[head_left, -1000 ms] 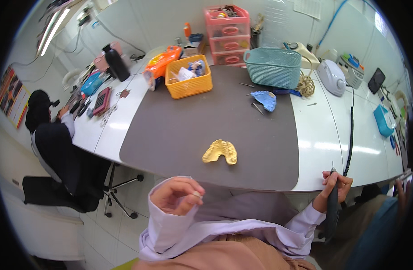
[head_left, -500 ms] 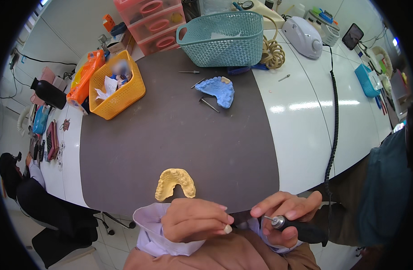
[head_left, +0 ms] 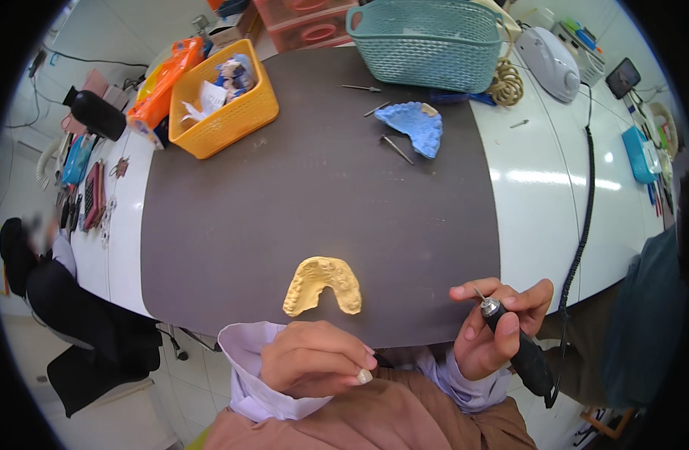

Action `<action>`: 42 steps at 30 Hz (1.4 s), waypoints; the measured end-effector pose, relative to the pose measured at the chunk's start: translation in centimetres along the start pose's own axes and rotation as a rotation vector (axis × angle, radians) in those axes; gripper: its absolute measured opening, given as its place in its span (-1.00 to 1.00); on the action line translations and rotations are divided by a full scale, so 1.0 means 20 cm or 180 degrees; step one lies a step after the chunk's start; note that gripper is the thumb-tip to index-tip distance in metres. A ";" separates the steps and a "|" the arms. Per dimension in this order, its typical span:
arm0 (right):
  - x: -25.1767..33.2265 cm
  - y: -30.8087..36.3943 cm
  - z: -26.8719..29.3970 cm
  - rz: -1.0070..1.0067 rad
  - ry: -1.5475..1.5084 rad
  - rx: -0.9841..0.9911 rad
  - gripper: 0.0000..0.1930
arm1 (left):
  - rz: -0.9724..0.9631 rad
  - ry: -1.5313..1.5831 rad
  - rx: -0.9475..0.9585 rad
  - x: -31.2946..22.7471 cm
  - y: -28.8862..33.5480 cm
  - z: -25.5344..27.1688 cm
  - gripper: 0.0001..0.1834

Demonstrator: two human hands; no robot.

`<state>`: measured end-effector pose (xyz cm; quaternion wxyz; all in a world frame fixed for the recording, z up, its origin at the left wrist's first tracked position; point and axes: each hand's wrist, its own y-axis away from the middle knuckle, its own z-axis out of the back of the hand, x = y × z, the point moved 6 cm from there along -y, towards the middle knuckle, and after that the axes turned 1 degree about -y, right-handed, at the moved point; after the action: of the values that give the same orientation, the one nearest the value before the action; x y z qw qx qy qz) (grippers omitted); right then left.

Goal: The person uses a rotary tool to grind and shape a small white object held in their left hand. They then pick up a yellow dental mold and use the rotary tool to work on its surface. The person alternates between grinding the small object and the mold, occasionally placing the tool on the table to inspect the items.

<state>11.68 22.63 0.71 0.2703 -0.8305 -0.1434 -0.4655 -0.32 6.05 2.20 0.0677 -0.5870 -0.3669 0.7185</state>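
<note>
Between the fingertips of my left hand (head_left: 314,358) is a small off-white dental crown (head_left: 364,376), pinched near my lap. My right hand (head_left: 502,322) grips a black dental handpiece (head_left: 531,364); a thin bur (head_left: 479,293) points up and left from its silver collar. The two hands are apart. Just beyond my left hand, a yellow plaster dental model (head_left: 322,283) lies on the grey mat (head_left: 314,202). Farther off sits a blue dental model (head_left: 413,127) with a pale tooth on it, and a loose metal bur (head_left: 397,149) rests beside it.
A teal basket (head_left: 427,56) and a yellow basket (head_left: 228,112) stand at the mat's far side. The handpiece's coiled black cord (head_left: 587,195) runs along the right to a white control unit (head_left: 551,64). Another person (head_left: 55,247) sits at far left; someone in dark clothing (head_left: 637,315) is at right.
My right hand has moved up and right with the handpiece, whose bur now tilts upward. My left hand still pinches the crown. The whole view has shifted, moving the table's things within it.
</note>
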 end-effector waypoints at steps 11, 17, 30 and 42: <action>0.01 0.05 -0.10 -0.0220 -0.0159 0.0549 -0.58 | -0.0409 0.0173 -0.0409 -0.42 -0.01 0.19 -0.87; 0.01 0.02 -0.18 -0.0037 -0.0337 0.0322 -0.67 | 0.0418 -0.0581 0.0097 -0.02 -0.09 -0.01 -0.86; -0.03 0.05 -0.16 -0.0177 -0.0137 0.0678 -0.66 | -0.0255 -0.0635 -0.0010 -0.02 -0.01 0.02 -0.79; 0.00 0.07 -0.26 -0.0086 -0.1153 0.1164 -0.70 | -0.0137 -0.0800 -0.0240 -0.04 -0.03 0.02 -0.79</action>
<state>8.72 18.46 2.38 0.3796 -0.8356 -0.2823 -0.2791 -0.55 5.88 3.21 0.0144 -0.4865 -0.4117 0.7705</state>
